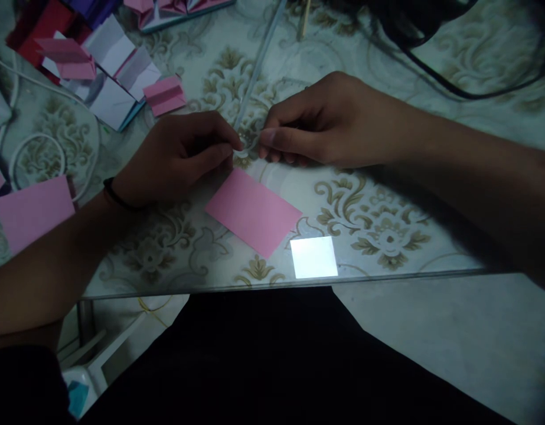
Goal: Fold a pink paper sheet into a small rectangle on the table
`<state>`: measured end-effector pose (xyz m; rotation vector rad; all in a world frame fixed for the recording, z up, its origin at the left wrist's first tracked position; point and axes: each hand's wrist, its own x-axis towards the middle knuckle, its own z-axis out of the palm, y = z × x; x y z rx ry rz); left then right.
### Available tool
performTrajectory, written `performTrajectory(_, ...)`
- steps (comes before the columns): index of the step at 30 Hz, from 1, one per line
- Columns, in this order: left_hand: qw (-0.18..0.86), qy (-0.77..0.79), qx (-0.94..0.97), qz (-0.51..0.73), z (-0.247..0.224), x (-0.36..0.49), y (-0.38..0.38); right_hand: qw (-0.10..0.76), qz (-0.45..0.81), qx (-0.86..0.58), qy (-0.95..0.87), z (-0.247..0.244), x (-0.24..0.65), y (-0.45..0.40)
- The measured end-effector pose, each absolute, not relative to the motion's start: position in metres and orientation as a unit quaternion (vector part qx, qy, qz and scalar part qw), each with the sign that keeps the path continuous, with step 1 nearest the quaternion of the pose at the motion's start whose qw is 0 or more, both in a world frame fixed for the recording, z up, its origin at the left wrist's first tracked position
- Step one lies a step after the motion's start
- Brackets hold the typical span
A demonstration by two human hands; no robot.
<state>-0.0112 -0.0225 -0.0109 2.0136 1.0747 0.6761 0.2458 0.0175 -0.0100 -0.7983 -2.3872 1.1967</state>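
A flat pink paper rectangle (254, 211) lies at a slant on the patterned tabletop. My left hand (183, 150), a dark band at its wrist, is just above the paper's upper corner, thumb and forefinger drawn together. Whether its lower fingers touch the paper, I cannot tell. Facing it across a small gap is my right hand (316, 127), closed with thumb against curled fingers. Anything inside either hand is hidden or too small to make out. A thin pale strip (261, 59) runs from the top of the view down to between the hands.
Folded pink and white paper pieces (110, 71) are piled at upper left, with a small pink one (165, 95) beside them. More pink paper (35, 209) and a white cable (97, 141) lie left. A black cable (453, 88) curves at upper right. A bright white square (314, 257) shows near the table's front edge.
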Motion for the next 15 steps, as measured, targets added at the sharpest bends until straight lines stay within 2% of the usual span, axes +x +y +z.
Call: performTrajectory(15, 0.377, 0.418, 0.782, 0.268, -0.0093, -0.0093, -0.0237, 0.189, 0.425, -0.266, -0.844, -0.0132, 0.2464, 0.0193)
